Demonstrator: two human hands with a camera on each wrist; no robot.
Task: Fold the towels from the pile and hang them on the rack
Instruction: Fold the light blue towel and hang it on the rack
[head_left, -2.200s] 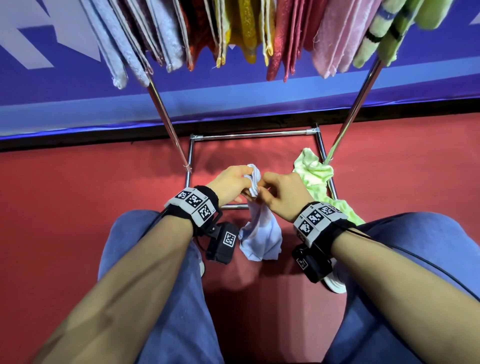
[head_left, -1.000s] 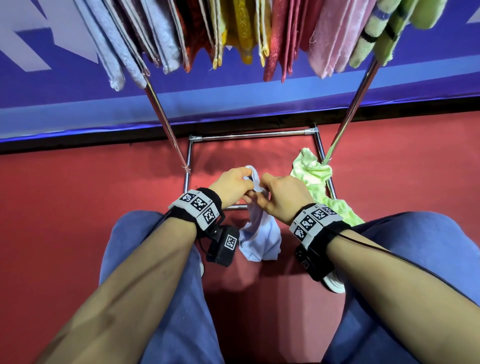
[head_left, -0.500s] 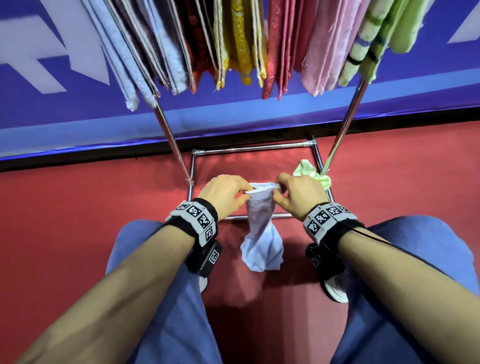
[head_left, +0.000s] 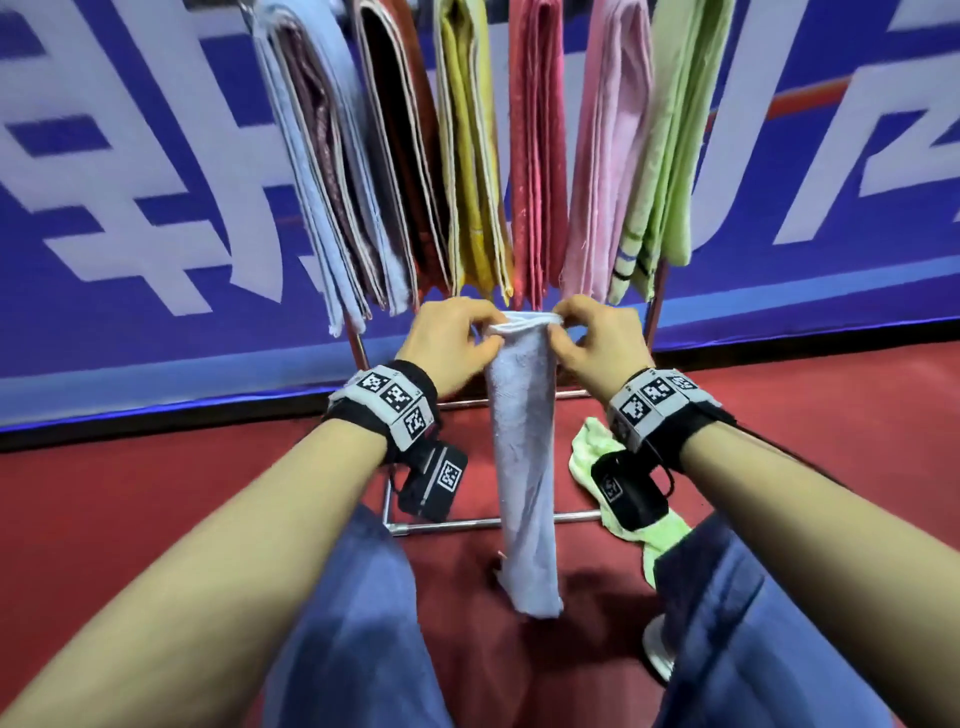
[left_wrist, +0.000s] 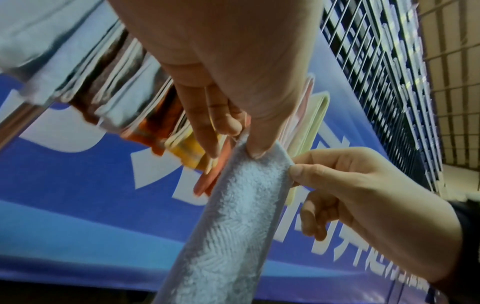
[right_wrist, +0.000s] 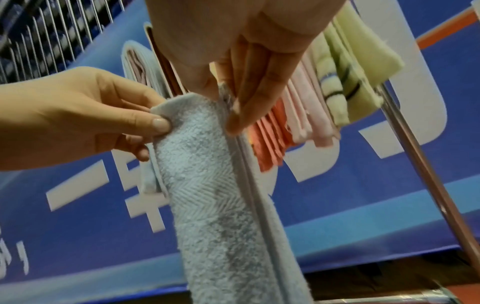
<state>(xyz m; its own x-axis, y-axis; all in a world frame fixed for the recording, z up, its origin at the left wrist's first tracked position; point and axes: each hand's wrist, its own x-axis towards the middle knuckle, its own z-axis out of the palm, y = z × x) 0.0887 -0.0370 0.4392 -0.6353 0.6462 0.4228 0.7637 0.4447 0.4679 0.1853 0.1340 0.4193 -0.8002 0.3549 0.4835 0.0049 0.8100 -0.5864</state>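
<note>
**Between the two hands: a pale blue towel held by its top edge**

At the centre of the head view, the left hand (head_left: 453, 338) and the right hand (head_left: 597, 340) each form a closed grip on one top corner of the pale blue towel (head_left: 524, 467). In the left wrist view the left thumb (left_wrist: 262, 144) presses the cloth against the fingers behind it; in the right wrist view the left hand (right_wrist: 85, 117) pinches its corner between thumb and forefinger, while the right fingers (right_wrist: 249, 98) curl round the opposite edge. The towel hangs straight down as a narrow, lengthwise-folded strip; whether its lower end touches the red floor (head_left: 156, 493) cannot be told. At 12 o'clock from the hands, folded towels (head_left: 535, 156) in grey-blue, brown, yellow, red, pink and green hang side by side on the rack (head_left: 652, 306). At 4 o'clock, a crumpled green towel (head_left: 660, 535) lies on the floor across the rack's base bar (head_left: 457, 525). Behind stands a blue banner (head_left: 130, 182) with white lettering.
</note>
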